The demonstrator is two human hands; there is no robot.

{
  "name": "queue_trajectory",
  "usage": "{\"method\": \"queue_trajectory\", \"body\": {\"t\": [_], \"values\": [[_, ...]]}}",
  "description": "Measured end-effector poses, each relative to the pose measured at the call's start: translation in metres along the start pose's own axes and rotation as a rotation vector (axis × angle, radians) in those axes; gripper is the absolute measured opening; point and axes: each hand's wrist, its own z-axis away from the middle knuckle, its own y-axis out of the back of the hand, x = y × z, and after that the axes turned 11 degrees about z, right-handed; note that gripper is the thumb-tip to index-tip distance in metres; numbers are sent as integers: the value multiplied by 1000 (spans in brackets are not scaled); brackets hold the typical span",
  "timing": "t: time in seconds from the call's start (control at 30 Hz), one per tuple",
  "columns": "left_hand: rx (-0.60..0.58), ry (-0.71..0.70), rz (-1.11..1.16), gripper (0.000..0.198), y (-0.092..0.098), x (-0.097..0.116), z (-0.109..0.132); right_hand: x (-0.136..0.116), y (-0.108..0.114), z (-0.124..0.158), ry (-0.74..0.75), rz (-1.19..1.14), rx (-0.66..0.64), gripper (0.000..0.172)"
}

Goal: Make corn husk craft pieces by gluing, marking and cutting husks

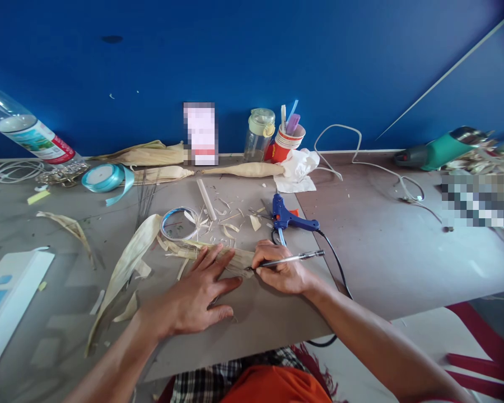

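Head view: pressed a pale, flat, dry husk strip (243, 260) onto the grey wooden tabletop (277, 319) with the left hand (205, 285), spread wide; clamped a slim silver-and-black pen (294, 258) in the right hand (283, 274), tip down at the strip.

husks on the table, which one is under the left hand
The flat strip with the pen at its right end; the long husk at left and husks by the wall lie clear of the left hand.
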Motion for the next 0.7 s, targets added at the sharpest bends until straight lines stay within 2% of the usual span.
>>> {"method": "queue_trajectory", "body": {"t": [0.2,0.47,0.7], "values": [[7,-10,0,52,0,-1,1,1,2,1,-14,-37,0,11],[-10,-5,-7,51,1,1,0,-1,8,0,-22,-49,-19,7],[14,-7,2,51,-1,0,0,-1,5,0,-137,-148,42,9]]}}
